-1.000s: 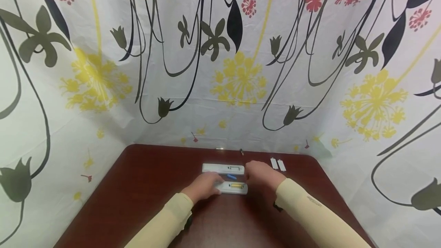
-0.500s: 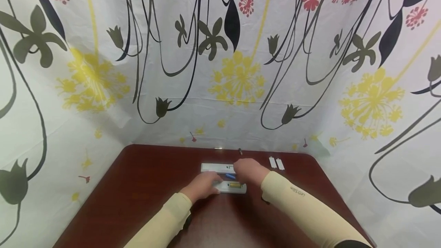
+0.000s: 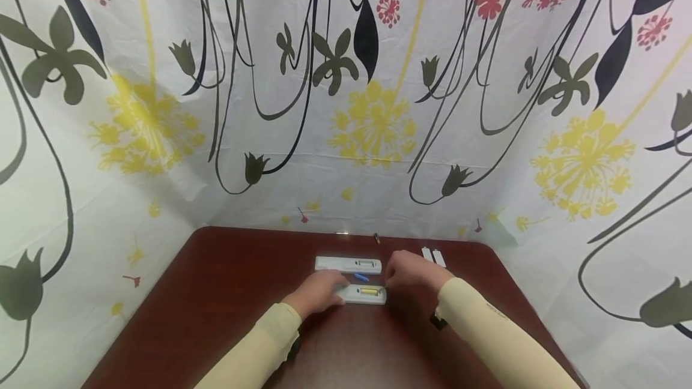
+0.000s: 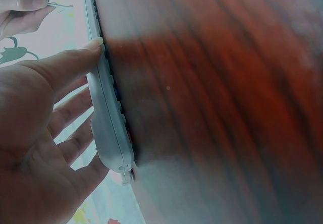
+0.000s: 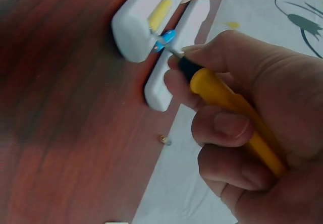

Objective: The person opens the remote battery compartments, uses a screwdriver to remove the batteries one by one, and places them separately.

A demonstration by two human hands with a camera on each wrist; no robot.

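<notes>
A pale grey remote control (image 3: pixel 378 301) lies keys down on the table, its battery compartment bared with a yellow battery (image 3: pixel 369 291) inside. My left hand (image 3: pixel 318 292) grips its left part, thumb (image 4: pixel 75 65) on the near edge and fingers on the far one. At the remote's right end, my right hand (image 3: pixel 412 269) holds a yellow-handled screwdriver (image 5: pixel 217 91) with a black collar. Its thin metal shaft points at the battery's near end; whether the tip touches it I cannot tell. Behind this remote lies a blue battery (image 3: pixel 361 277).
A second pale remote (image 3: pixel 340 265) with an open compartment lies behind. Two white battery covers (image 3: pixel 439 258) sit at the back right, partly behind my right hand. A small dark cylinder (image 3: pixel 376 238) and a shiny piece (image 3: pixel 342 233) are near the back edge, before a patterned curtain (image 3: pixel 373 197).
My right hand moved left over the near remote's compartment, then drew back right to its end. My left hand kept its grip on the remote. The yellow battery is still in the compartment.
</notes>
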